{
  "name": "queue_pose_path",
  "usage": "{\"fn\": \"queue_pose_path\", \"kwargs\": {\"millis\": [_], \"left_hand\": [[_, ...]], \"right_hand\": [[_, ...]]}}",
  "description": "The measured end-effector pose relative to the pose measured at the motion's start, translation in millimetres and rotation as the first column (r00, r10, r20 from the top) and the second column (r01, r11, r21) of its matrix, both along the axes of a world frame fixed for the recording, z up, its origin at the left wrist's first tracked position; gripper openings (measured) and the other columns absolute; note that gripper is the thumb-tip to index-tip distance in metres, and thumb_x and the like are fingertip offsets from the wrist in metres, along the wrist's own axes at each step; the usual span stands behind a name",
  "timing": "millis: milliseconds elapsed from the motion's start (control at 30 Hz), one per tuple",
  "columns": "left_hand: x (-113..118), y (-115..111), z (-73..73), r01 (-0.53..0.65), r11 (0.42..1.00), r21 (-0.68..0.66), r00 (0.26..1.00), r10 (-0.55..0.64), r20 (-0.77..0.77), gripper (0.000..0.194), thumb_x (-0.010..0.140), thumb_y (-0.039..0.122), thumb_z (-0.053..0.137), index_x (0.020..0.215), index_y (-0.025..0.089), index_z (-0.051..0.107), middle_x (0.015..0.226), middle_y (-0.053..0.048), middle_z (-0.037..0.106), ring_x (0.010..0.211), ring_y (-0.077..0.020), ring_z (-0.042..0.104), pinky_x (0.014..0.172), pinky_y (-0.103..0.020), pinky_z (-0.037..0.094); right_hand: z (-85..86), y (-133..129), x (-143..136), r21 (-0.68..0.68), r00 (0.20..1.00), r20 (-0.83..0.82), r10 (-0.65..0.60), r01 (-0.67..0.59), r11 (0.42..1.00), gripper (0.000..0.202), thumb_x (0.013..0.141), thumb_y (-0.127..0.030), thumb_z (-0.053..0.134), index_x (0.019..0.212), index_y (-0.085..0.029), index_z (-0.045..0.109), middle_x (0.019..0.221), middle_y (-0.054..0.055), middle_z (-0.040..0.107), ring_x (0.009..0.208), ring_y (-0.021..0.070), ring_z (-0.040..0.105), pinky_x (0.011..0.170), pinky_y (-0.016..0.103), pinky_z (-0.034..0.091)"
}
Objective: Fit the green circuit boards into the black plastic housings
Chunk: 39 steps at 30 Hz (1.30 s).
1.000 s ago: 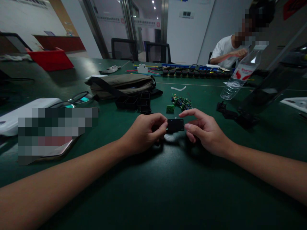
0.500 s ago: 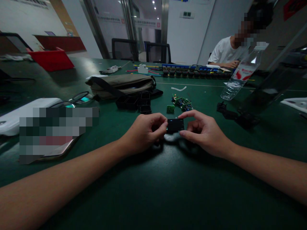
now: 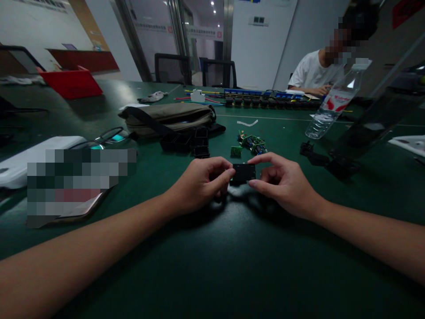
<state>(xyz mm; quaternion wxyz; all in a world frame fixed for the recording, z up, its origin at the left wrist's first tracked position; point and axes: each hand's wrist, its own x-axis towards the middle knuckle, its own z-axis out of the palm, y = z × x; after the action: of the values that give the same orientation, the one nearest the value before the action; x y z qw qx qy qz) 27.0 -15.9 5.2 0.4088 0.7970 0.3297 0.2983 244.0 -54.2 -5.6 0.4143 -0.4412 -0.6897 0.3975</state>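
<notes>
While your left hand point(image 3: 202, 184) pinches the left end of the black piece point(image 3: 245, 173) between thumb and index finger, your right hand point(image 3: 284, 186) frames its right end, index fingertip at the upper edge and thumb at the lower. The remaining fingers of both hands are curled in, and you have the piece near the centre of the frame, its broad dark face turned towards you, above the green worktop point(image 3: 245, 266).

Just beyond it, slightly above centre, you have a single small board point(image 3: 236, 151) lying beside a cluster of boards point(image 3: 253, 142). To the left of these, near your left hand, sit several black boxes point(image 3: 182, 142), with a bag point(image 3: 169, 116) right behind them. A pale strip point(image 3: 247, 122) lies above the cluster.

At the left of the frame you have glasses point(image 3: 117, 137) next to a white device point(image 3: 56, 148), and below them a flat item point(image 3: 88, 208) whose top is blurred out. A red bin point(image 3: 71, 84) stands in the upper left. Across the upper middle runs a long blue-and-black strip of parts point(image 3: 265, 98) with coloured wires at its left end. In the upper right, a bottle point(image 3: 335, 104) stands in front of a seated person point(image 3: 308, 71) in a white shirt.
</notes>
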Motion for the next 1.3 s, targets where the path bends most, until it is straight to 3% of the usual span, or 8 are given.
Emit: {"fn": "queue_pose_path", "kwargs": {"millis": [567, 1300], "left_hand": [[0.3, -0.5, 1.7, -0.018, 0.998, -0.062, 0.999, 0.020, 0.031, 0.020, 0.091, 0.028, 0.054, 0.079, 0.012, 0.059, 0.058, 0.004, 0.056, 0.049, -0.0069, 0.052, 0.048, -0.017, 0.042], [0.2, -0.2, 1.9, -0.017, 0.998, -0.062, 0.999, 0.019, 0.037, 0.020, 0.091, 0.029, 0.053, 0.081, 0.013, 0.058, 0.059, 0.004, 0.056, 0.049, -0.0068, 0.051, 0.048, -0.017, 0.042]], "right_hand": [[-0.7, 0.5, 2.1, -0.046, 0.996, -0.058, 0.064, -0.067, 0.997, 0.044, 0.084, -0.024, 0.072, 0.123, -0.018, 0.053, 0.061, -0.007, 0.060, 0.048, 0.0076, 0.051, 0.045, 0.019, 0.040], [-1.7, 1.6, 2.8, -0.073, 0.994, -0.094, 0.054, -0.061, 0.995, 0.028, 0.090, -0.028, 0.063, 0.114, -0.015, 0.055, 0.060, -0.005, 0.057, 0.049, 0.0078, 0.051, 0.046, 0.020, 0.041]]}}
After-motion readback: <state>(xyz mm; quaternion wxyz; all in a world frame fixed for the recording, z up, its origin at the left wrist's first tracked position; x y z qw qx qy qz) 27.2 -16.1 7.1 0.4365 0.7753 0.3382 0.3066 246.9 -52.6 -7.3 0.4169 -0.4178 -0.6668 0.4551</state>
